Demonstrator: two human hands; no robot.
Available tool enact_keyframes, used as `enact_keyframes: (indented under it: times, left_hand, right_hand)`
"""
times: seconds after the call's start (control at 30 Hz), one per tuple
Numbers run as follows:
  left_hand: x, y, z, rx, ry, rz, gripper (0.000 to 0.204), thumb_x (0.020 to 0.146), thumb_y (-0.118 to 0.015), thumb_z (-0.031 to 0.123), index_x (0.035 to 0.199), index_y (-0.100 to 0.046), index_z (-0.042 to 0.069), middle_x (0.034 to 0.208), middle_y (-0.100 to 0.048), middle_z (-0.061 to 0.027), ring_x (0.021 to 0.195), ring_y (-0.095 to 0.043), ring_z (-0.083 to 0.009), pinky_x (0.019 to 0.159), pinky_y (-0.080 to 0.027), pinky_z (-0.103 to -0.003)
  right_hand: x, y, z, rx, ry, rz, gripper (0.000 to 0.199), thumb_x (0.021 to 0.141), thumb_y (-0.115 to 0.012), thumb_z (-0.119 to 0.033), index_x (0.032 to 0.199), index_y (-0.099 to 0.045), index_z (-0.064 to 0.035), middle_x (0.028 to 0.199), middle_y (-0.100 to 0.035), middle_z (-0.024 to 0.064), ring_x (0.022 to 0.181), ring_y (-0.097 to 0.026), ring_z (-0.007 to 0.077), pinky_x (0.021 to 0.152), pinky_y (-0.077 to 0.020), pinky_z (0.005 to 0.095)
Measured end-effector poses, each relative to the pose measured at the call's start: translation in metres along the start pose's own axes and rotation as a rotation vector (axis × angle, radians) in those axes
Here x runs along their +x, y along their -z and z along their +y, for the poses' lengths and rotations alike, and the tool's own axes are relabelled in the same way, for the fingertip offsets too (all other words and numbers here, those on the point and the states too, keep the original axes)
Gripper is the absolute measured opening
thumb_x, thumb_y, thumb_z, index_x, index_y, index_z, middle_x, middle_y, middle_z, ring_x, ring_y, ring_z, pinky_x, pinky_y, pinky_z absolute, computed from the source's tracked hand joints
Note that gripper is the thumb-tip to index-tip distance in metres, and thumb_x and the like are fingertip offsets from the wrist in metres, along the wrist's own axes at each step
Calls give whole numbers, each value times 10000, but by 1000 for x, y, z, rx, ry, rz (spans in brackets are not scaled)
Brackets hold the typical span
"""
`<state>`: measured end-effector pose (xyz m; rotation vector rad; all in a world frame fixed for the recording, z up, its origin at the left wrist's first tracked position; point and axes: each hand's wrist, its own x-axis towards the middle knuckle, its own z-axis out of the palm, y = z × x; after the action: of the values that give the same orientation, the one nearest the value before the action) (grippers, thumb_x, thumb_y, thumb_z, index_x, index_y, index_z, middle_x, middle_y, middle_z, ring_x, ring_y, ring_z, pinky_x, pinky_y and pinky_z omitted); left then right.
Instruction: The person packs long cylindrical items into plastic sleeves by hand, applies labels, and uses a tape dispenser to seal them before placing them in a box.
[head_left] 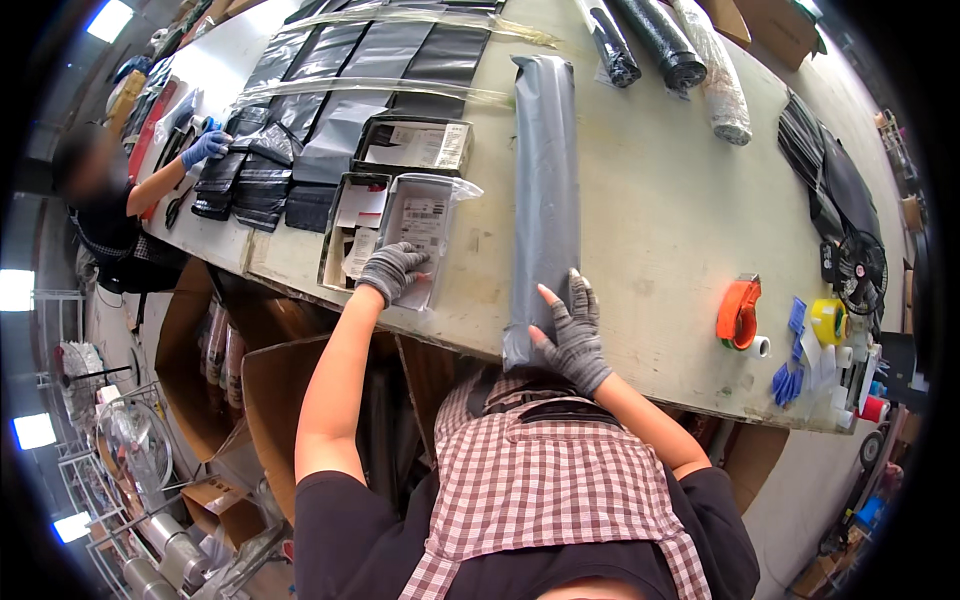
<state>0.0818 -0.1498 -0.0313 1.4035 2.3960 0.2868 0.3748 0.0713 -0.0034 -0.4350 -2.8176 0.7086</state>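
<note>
A long package wrapped in grey plastic [546, 190] lies lengthwise on the table, its near end at the front edge. My right hand [575, 335], in a grey knit glove with some fingertips bare, rests on that near end with fingers spread. My left hand [390, 272], gloved alike, reaches into a clear plastic-lined box of printed labels [422, 215]. Its fingers lie over the labels; whether they have lifted one, I cannot tell. Beside it stand a box of papers and cards [358, 215] and, behind, another dark-rimmed box of labels [415, 145].
Black plastic bags [340, 90] lie at the far left, where a co-worker's blue-gloved hand [208, 147] touches them. Wrapped rolls [660, 45] lie at the back. At right are an orange tape dispenser [738, 315], yellow tape [828, 322] and a small fan [860, 270].
</note>
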Motion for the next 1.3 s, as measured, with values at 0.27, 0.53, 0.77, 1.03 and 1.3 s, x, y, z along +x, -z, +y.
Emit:
enact_keyframes:
  times: [0.27,0.53,0.77,1.03,1.3]
  left_hand:
    - [-15,38,90,-195,215,618,105,759,-643,167,762,-579,84,751,-571,-124,714,-557,-312,668,-477,-412]
    - [-31,14,217,-862,210,603,203,788,-722,133,941,-619,49,807,-609,-44,674,-583,-135,601,-482,-268]
    - [-37,16,210,-1933,532,203,245,819,-721,156,972,-597,9,844,-622,-88,693,-580,-154,558,-471,-248]
    - [-30,14,217,-1819,462,225,242,816,-723,199,918,-623,4,817,-638,-82,680,-596,-150,589,-492,-271]
    - [-25,16,216,-1778,393,175,222,824,-707,205,899,-629,11,812,-644,-71,668,-601,-147,615,-492,-270]
  right_hand:
    - [28,45,-17,1010,-197,-354,350,918,-512,-361,1066,-611,-60,1117,-598,112,1091,-541,230,929,-434,357]
    - [55,41,-20,1368,-533,-169,286,924,-571,-258,1018,-604,10,815,-676,77,650,-627,115,570,-505,240]
    - [52,72,-20,1061,-427,-207,275,930,-561,-228,978,-638,32,793,-691,85,615,-639,114,561,-516,248]
    - [55,72,-20,1074,-400,-162,235,921,-578,-177,1018,-633,30,762,-677,89,650,-652,119,570,-527,247]
    - [60,73,-12,947,-343,-196,267,883,-605,-150,1074,-583,35,806,-675,116,651,-662,137,589,-539,271]
